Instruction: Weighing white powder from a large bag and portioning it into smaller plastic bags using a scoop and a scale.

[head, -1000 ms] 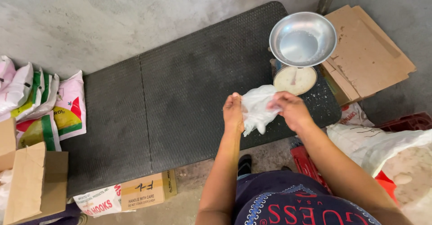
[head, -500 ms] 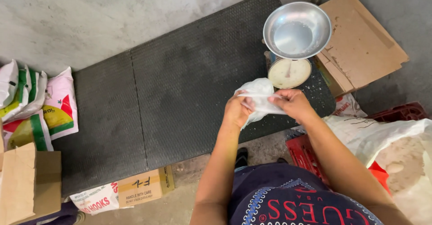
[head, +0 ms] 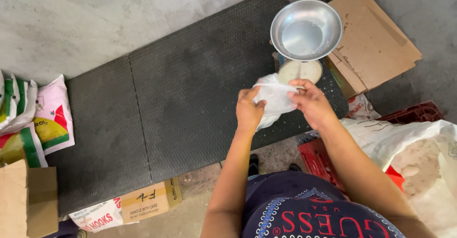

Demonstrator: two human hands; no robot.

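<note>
Both my hands grip a thin white plastic bag (head: pixel 275 100) above the near right part of a dark textured table (head: pixel 181 100). My left hand (head: pixel 249 110) pinches its left edge and my right hand (head: pixel 310 101) pinches its top right edge. Just beyond the bag stands a kitchen scale (head: pixel 300 69) with a round white dial, and a shiny metal pan (head: pixel 306 30) sits on top of it. The pan looks empty apart from a few pale specks.
Flattened brown cardboard (head: pixel 376 42) lies right of the scale. A red crate (head: pixel 323 159) and a large white sack (head: pixel 414 152) stand at my right. Colourful packed bags (head: pixel 52 114) and a cardboard box (head: pixel 26 200) sit at the left; small boxes (head: pixel 143 200) lie under the table.
My hands have lifted the white bag off the table and moved it up toward the scale, holding its top edge between them.
</note>
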